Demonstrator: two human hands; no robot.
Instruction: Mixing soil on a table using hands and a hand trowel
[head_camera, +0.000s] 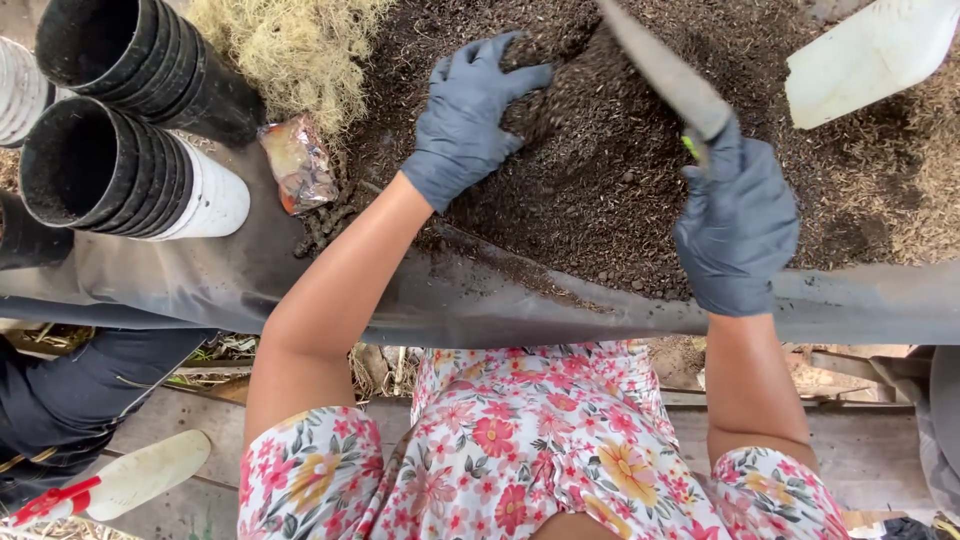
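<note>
Looking down from the head camera: both your hands wear grey-blue gloves and work in a heap of dark soil (600, 190) spread on a black plastic sheet (200, 280).

Left hand (468, 115): fingers spread wide and slightly cupped, pressed into the soil; fingertips partly sunk in the loose mix, nothing gripped that can be made out.

Right hand (738, 225): closed around the handle of a trowel (665, 72). The handle is almost wholly hidden in the glove; only a sliver of green shows at the top of the fist. The grey blade slants up and left over the soil and is cut off by the top edge.

Rest of the view: a white scoop (870, 55) lies on the soil at upper right, partly out of frame. Stacks of black pots (130, 165) lie on their sides at left, one stack ending in a white pot; the leftmost stacks are cropped. A crumpled foil wrapper (298, 165) sits beside them, contents unreadable. Pale dry fibre (295, 45) is heaped at the top. Lower left, a white-and-red object (120, 480) on the floor is hard to identify.
</note>
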